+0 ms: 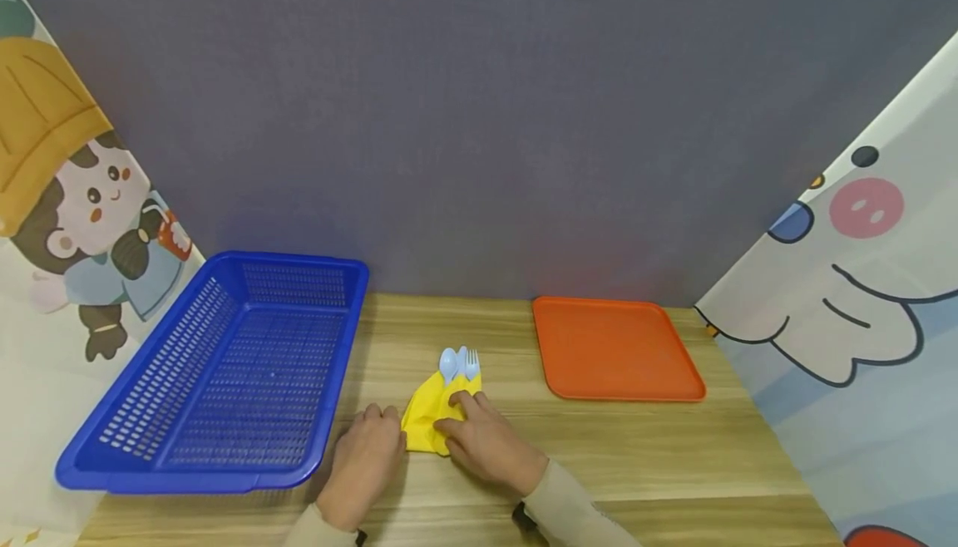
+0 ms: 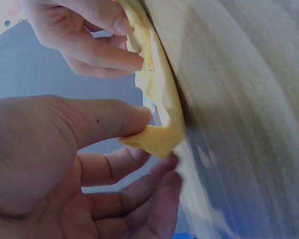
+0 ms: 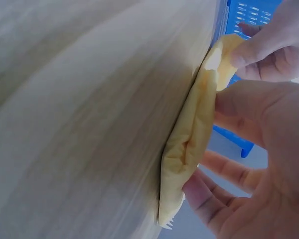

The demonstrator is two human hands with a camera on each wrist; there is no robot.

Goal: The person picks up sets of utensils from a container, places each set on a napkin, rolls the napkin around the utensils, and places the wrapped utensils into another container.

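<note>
A yellow napkin (image 1: 423,407) lies folded on the wooden table around a light-blue spoon (image 1: 448,362), a fork (image 1: 472,362) and a slim piece between them, probably a knife. Their heads poke out of its far end; the handles are hidden in the cloth. My left hand (image 1: 368,455) pinches the napkin's left edge between thumb and fingers, and the left wrist view shows that fold (image 2: 159,139) lifted slightly. On top of the cloth rests my right hand (image 1: 490,445), its spread fingertips pressing the folded layer, as the right wrist view also shows.
A blue perforated basket (image 1: 347,347) stands on the left, close beside my left hand. Towards the back right lies an orange tray (image 1: 617,347). Behind the table rises a grey partition (image 1: 464,131), with cartoon-printed curtains at both sides.
</note>
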